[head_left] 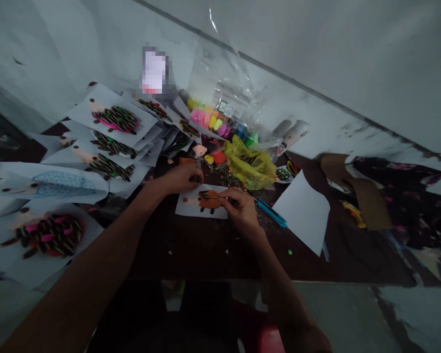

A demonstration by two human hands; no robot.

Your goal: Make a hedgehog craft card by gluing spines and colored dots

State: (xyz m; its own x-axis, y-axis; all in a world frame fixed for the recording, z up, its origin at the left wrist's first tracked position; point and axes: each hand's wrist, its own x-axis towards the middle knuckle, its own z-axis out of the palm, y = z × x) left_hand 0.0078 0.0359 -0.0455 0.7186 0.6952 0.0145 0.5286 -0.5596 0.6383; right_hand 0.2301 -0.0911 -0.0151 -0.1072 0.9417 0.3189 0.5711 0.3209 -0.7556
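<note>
A small white sheet [185, 210] lies on the dark table [206, 255], bearing an orange-brown hedgehog figure [210, 201] with a few striped seeds on its back. My right hand [239, 208] is at the figure's right side, thumb and forefinger pinched together; what they hold is too small to make out. Over the sheet's upper left edge, my left hand [185, 177] has its fingers curled and closed, their tips near the paper. Whether they hold something is hidden. Loose striped seeds [222, 172] are scattered just beyond the sheet.
Finished hedgehog pictures [115, 117] are piled at the left. Behind the seeds are a yellow plastic bag [255, 171] and a clear bag of coloured clay [220, 125]. A blue cutter [272, 212] and a blank sheet [303, 211] lie right of my right hand; dark patterned cloth [407, 196] is farther right.
</note>
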